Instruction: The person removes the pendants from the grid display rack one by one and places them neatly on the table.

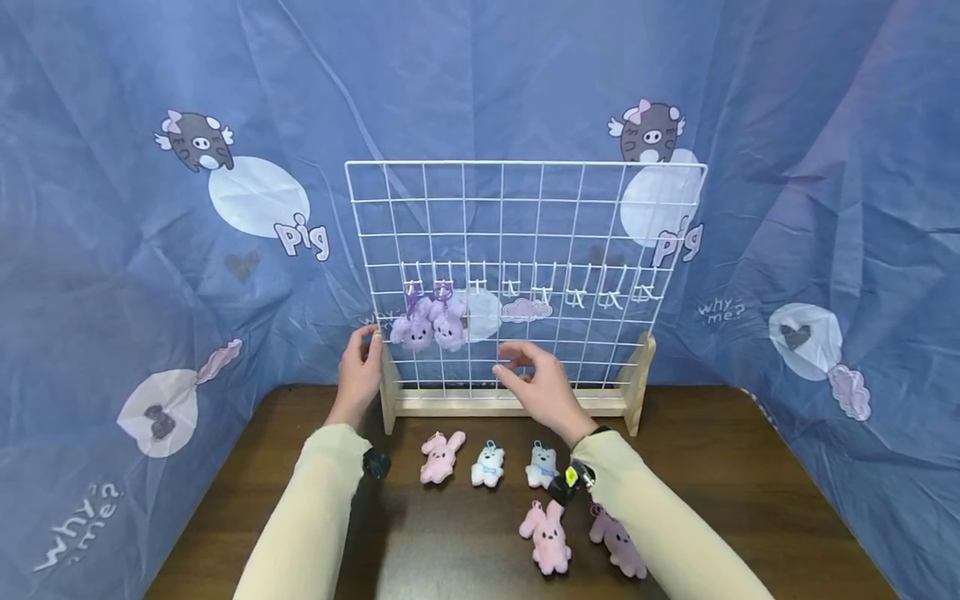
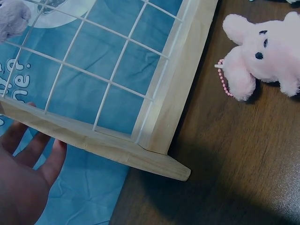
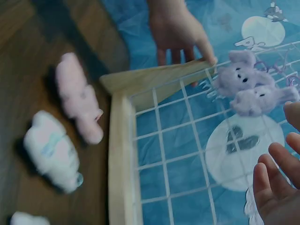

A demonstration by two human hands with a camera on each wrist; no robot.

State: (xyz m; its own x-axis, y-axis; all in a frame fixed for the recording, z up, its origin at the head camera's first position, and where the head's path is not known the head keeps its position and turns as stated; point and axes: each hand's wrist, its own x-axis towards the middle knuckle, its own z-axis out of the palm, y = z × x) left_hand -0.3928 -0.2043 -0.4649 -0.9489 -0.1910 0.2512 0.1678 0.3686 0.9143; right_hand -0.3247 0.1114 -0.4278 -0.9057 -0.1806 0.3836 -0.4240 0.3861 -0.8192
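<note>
A white wire grid rack (image 1: 465,200) stands on a wooden base (image 1: 450,407). My left hand (image 1: 360,371) grips its left wooden upright (image 1: 388,383), the thumb near the top end and the fingers behind, as the right wrist view also shows. Two purple plush keychains (image 1: 417,332) hang side by side from hooks at the left of the grid. In front of the grid's lower middle, my right hand (image 1: 547,387) is held with loosely bent fingers and nothing between them.
Several bare hooks (image 1: 576,296) line the row to the right. On the brown table (image 1: 450,558) lie a pink rabbit plush (image 1: 438,458), two white bear plushes (image 1: 488,465), another pink rabbit (image 1: 551,537) and a purple plush (image 1: 621,546) partly under the right sleeve. Blue curtain (image 1: 525,83) surrounds everything.
</note>
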